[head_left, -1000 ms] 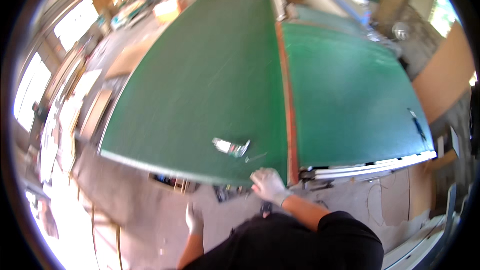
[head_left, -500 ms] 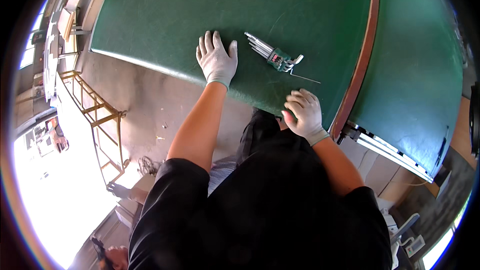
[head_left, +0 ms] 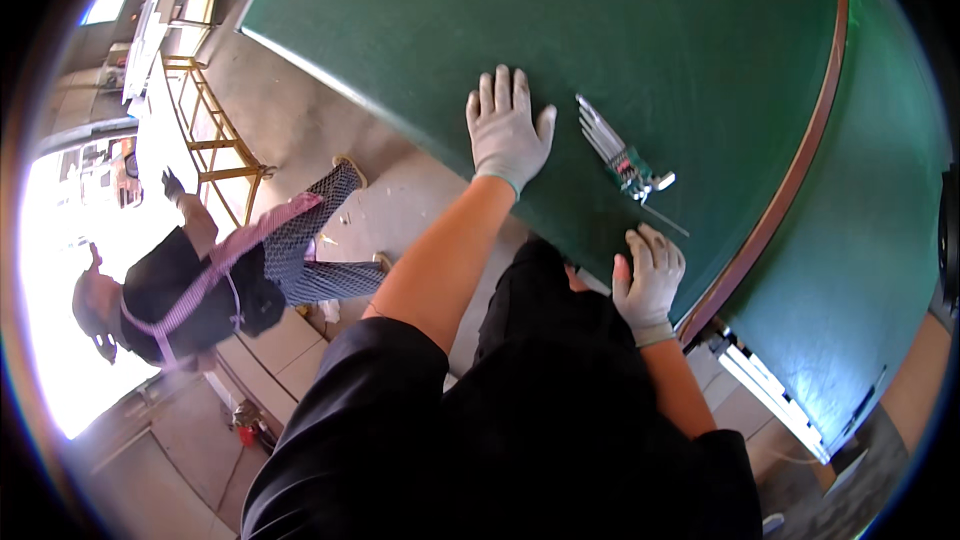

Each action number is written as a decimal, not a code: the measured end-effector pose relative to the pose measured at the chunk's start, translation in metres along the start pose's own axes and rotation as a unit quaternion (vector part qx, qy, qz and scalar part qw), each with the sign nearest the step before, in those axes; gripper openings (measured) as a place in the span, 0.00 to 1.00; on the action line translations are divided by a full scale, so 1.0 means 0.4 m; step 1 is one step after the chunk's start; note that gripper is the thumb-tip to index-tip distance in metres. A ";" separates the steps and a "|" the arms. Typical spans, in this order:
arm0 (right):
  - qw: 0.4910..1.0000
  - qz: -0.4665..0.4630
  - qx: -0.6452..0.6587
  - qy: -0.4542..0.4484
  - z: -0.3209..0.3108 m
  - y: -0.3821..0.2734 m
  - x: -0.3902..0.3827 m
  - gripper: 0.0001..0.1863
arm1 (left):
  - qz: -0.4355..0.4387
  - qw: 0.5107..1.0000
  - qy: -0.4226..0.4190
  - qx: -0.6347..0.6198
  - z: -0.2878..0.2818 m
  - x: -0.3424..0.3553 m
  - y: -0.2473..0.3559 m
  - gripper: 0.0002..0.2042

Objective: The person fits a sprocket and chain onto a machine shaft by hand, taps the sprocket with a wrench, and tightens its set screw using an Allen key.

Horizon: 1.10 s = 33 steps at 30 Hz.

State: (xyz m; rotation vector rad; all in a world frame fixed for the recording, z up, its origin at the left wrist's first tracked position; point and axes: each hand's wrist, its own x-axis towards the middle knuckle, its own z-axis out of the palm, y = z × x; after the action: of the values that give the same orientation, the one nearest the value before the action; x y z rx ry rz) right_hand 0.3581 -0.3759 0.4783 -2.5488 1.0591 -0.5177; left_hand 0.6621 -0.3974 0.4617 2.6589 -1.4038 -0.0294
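Note:
My left hand (head_left: 507,132), in a pale work glove, lies flat on a green-topped table (head_left: 430,10), its fingers stretched out and holding nothing. To its right rests a hex key set (head_left: 624,166), several silver keys in a green holder, with the long ends pointing up and left. A single thin hex key (head_left: 668,220) lies at the set's near end. Just below that key, my right hand (head_left: 650,275) rests at the table's near edge. Its gloved fingers are loosely bent and apart, with a bare or reddish thumb tip, and nothing shows in them.
A brown strip (head_left: 800,180) separates this top from a second green surface (head_left: 860,270) on the right. Left of the table, another person (head_left: 200,290) in a dark top and pink-striped apron is on the floor area. A yellow metal frame (head_left: 215,145) stands beyond them.
My view has swung, so the table and hex keys sit turned and further right. The other person has come fully into view at left. Both hands stay at the table.

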 end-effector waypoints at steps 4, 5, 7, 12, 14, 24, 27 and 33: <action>0.997 -0.013 -0.071 -0.032 -0.014 -0.005 0.019 0.30 | 0.001 0.999 -0.014 -0.036 -0.033 0.008 0.034 0.35; 0.997 -0.013 -0.066 -0.048 -0.015 -0.015 0.027 0.32 | -0.010 0.999 -0.043 -0.029 -0.040 0.002 0.026 0.36; 0.996 -0.014 -0.059 -0.067 -0.024 -0.034 0.041 0.34 | -0.025 0.998 -0.052 -0.018 -0.033 -0.006 0.006 0.36; 0.997 -0.024 -0.052 -0.049 -0.019 -0.040 0.014 0.33 | -0.028 0.997 -0.068 -0.002 -0.027 -0.035 -0.009 0.36; 0.997 -0.024 -0.059 -0.042 -0.018 -0.035 0.005 0.32 | -0.028 0.998 -0.060 -0.009 -0.025 -0.038 -0.004 0.36; 0.996 -0.035 -0.080 -0.019 -0.015 -0.024 0.013 0.31 | -0.027 0.998 -0.048 -0.029 -0.044 -0.022 0.007 0.36; 0.995 -0.036 -0.092 -0.008 -0.010 -0.029 0.008 0.31 | -0.030 0.998 -0.035 -0.032 -0.038 -0.027 0.004 0.37; 0.993 -0.046 -0.107 0.004 -0.013 -0.039 -0.002 0.31 | -0.035 0.998 -0.039 -0.023 -0.032 -0.036 0.000 0.39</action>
State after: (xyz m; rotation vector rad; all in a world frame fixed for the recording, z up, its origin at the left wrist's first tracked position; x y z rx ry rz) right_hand 0.3646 -0.3658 0.4895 -2.7951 1.0540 -0.4597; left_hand 0.6549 -0.3843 0.4735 2.6956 -1.3153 -0.1731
